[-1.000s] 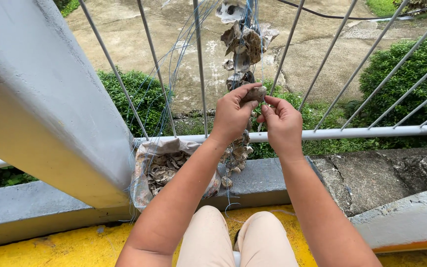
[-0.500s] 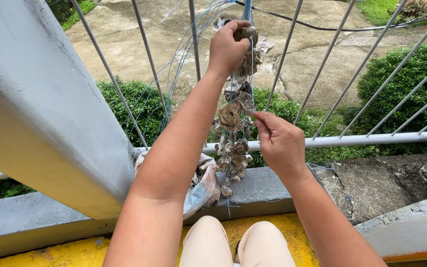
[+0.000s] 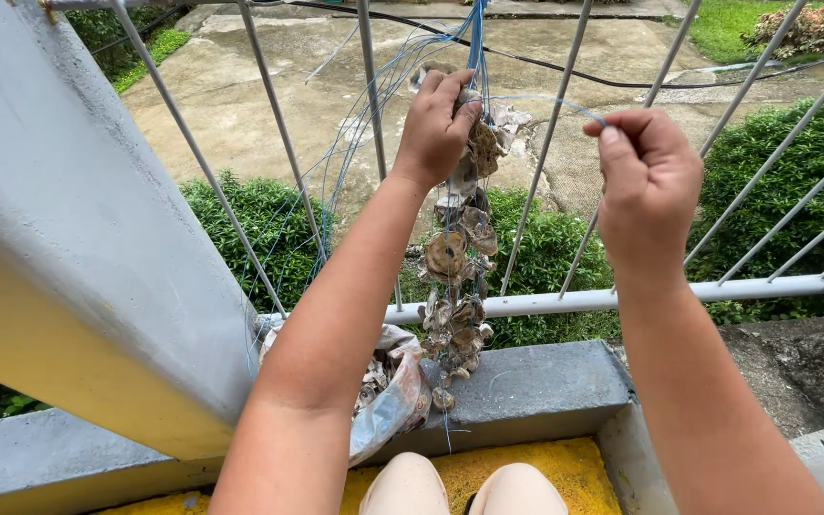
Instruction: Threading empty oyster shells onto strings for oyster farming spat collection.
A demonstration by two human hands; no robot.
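Head view, looking down and out through a railing.

Left hand (image 3: 439, 119): raised, fingers curled and pressed together around the top of a hanging string of shells (image 3: 457, 277). Grip is at the uppermost shells, just below where a bundle of thin blue lines (image 3: 475, 38) runs up out of frame.

String of shells: hangs roughly vertical from the left hand, in front of the railing bars. Shells are flat, rough, grey-brown, stacked one below another. Lower end reaches the concrete ledge (image 3: 545, 386) and sits just beside an open plastic bag (image 3: 395, 401).

Right hand (image 3: 648, 186): raised at about the same height, well apart from the left hand. Thumb and forefinger pinch a single thin blue thread (image 3: 550, 99); other fingers folded in. The thread arcs from the pinch across to the top of the shell string.

Plastic bag: slumped on the ledge against the lower rail, mouth open, more shells visible inside. Partly hidden by the left forearm.

Railing (image 3: 565, 303): slanted white metal bars with one horizontal rail crossing behind the shells. A broad grey and yellow beam (image 3: 69, 248) fills the left side.

Below: the person's knees (image 3: 464, 486) in light trousers over a yellow floor strip (image 3: 565, 472). Beyond the bars: green bushes (image 3: 269, 229) and a concrete yard (image 3: 240, 86).
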